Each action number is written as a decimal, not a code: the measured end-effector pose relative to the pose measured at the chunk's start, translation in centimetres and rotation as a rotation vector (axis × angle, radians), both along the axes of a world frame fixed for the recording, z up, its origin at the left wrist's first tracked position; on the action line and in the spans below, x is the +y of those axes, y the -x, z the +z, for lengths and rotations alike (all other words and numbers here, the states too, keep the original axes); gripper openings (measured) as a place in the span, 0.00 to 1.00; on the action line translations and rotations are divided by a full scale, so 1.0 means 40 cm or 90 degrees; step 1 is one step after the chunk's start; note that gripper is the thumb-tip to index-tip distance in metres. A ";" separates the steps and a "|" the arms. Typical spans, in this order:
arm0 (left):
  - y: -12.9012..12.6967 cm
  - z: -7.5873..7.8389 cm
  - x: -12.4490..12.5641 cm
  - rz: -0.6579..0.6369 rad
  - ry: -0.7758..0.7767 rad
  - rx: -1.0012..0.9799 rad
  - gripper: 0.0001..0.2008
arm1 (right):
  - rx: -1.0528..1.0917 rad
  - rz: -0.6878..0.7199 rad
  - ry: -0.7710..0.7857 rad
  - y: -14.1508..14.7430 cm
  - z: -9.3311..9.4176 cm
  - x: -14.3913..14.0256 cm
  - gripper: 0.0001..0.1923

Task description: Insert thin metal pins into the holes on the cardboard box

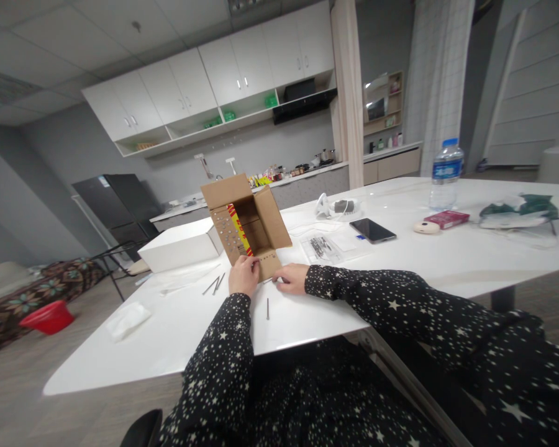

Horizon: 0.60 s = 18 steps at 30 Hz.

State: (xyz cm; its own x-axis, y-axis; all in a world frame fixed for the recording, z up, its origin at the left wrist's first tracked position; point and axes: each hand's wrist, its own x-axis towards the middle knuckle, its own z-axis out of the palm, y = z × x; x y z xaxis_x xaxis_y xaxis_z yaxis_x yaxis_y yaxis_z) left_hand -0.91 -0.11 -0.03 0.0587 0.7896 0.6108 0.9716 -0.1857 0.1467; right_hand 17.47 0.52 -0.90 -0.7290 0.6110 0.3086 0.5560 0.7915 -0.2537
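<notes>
Gripping the cardboard box (249, 226) near the tabletop (400, 248) front edge, the left hand (243, 276) pinches its lower flap; the right hand (291, 277) rests half-curled beside it, touching the flap.

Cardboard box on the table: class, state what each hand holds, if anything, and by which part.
The left hand grips the cardboard box by its near bottom flap. The right hand rests beside that flap on the table; whether it holds anything cannot be told.

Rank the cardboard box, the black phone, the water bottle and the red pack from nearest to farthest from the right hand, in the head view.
From the right hand:
1. Cardboard box, touching it, just left.
2. Black phone, farther right on the table.
3. Red pack, beyond the phone.
4. Water bottle, behind the pack, far right.
</notes>
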 end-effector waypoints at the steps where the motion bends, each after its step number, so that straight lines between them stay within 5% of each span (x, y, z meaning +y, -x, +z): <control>1: -0.001 0.000 -0.001 0.003 0.003 0.006 0.12 | 0.001 0.001 0.001 0.000 0.001 -0.001 0.16; 18: -0.013 0.009 -0.014 0.002 0.017 0.049 0.12 | 0.011 0.001 0.008 -0.001 0.000 -0.002 0.15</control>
State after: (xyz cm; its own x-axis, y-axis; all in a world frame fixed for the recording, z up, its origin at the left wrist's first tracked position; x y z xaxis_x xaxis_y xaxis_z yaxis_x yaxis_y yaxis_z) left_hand -0.41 -0.67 0.35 0.1016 0.8055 0.5838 0.9809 -0.1789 0.0762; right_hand 17.50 0.45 -0.92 -0.7251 0.6134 0.3130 0.5500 0.7894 -0.2728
